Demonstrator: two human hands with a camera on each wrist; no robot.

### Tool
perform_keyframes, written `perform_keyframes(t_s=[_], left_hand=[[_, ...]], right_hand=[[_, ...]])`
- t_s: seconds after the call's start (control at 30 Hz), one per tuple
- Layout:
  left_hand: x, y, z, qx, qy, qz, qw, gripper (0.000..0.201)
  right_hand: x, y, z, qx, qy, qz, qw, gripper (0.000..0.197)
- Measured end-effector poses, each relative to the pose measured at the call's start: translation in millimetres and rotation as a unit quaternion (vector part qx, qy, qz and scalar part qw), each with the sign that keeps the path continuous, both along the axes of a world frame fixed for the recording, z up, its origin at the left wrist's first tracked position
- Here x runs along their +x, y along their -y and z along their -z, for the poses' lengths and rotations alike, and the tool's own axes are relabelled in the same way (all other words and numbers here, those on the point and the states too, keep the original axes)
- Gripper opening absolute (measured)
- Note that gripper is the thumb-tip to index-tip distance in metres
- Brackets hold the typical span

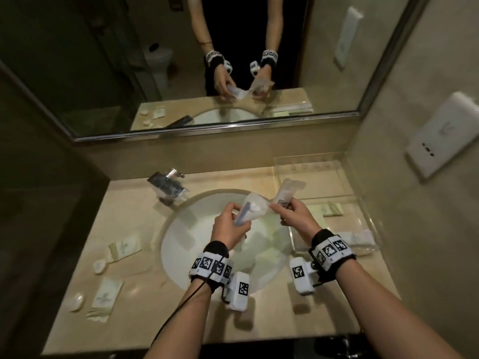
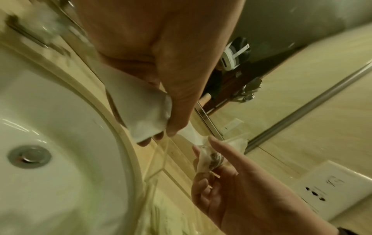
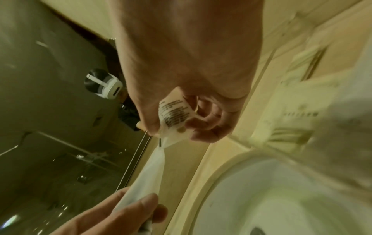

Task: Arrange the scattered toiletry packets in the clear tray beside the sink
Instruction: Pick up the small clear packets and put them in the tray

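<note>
Over the sink bowl (image 1: 181,244) both hands are raised close together. My left hand (image 1: 233,216) grips the lower end of a long translucent packet (image 1: 250,207) with something blue inside. My right hand (image 1: 282,211) pinches a white printed sachet (image 1: 286,193), and the translucent packet's far tip reaches its fingers. In the right wrist view the right hand (image 3: 177,133) pinches the printed sachet (image 3: 174,112) while the translucent packet (image 3: 149,174) runs down to the left hand. The clear tray (image 1: 363,203) stands right of the sink with a pale packet (image 1: 333,209) in it.
Several packets lie loose on the counter left of the sink: a flat one (image 1: 125,248), a logo sachet (image 1: 106,296) and small round ones (image 1: 99,265). A chrome faucet (image 1: 168,187) stands at the back left. A mirror and a wall socket plate (image 1: 440,136) are close by.
</note>
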State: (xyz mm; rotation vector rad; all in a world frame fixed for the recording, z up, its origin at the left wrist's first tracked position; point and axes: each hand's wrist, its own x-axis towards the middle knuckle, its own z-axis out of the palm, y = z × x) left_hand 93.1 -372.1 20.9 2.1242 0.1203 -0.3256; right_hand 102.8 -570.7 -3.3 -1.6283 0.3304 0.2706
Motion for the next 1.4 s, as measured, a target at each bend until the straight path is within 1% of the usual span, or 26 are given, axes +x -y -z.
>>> perform_keyframes(t_s=[0.07,0.13,0.23,0.3,0.4,0.53,0.6,0.67,0.77,0.83,0.9,1.0,1.1,1.27,1.33,1.4], left_hand=[[2,30,-2,0.001,0.008,0.023,1.000,0.035],[3,58,-2,-0.009,0.011,0.047,0.999,0.038],[5,92,-3,-0.020,-0.001,0.083,0.996,0.046],[8,109,-4,-0.045,-0.040,0.094,0.994,0.048],[10,126,-2,-0.110,-0.100,0.104,0.983,0.039],[16,136,7,-0.145,-0.142,0.090,0.975,0.033],[19,138,14,-0.179,-0.176,0.065,0.966,0.031],[23,138,22,-0.193,-0.185,0.029,0.963,0.030],[30,140,34,-0.165,-0.162,-0.002,0.973,0.033],[35,145,41,-0.131,-0.143,0.017,0.981,0.031],[37,156,46,-0.108,-0.141,0.051,0.983,0.027],[41,176,50,-0.092,-0.145,0.088,0.981,0.027],[44,194,58,-0.072,-0.149,0.117,0.979,0.028],[46,218,68,-0.013,-0.184,0.145,0.972,0.041],[45,225,70,0.015,-0.165,0.145,0.976,0.044],[44,229,71,0.040,-0.124,0.131,0.983,0.043]], right_hand=[[-5,28,-3,0.013,-0.008,0.019,1.000,0.041],[-11,51,-6,0.019,-0.013,0.031,0.999,0.041],[-17,81,-5,0.005,-0.018,0.053,0.998,0.040],[-21,98,-1,-0.005,-0.018,0.080,0.997,0.034],[-26,119,6,-0.016,-0.025,0.123,0.992,0.030],[-31,137,14,-0.029,-0.029,0.188,0.981,0.029],[-31,144,18,-0.050,-0.041,0.202,0.977,0.029],[-30,151,21,-0.067,-0.049,0.213,0.974,0.027],[-30,159,24,-0.082,-0.043,0.253,0.963,0.042],[-31,165,22,-0.097,-0.037,0.268,0.958,0.048],[-33,168,18,-0.096,-0.035,0.276,0.956,0.046],[-37,173,14,-0.085,-0.032,0.292,0.952,0.040],[-42,177,19,-0.088,-0.030,0.301,0.949,0.038],[-49,183,27,-0.101,-0.040,0.276,0.955,0.035],[-49,184,27,-0.109,-0.041,0.258,0.959,0.035],[-48,185,27,-0.110,-0.042,0.255,0.960,0.034]])
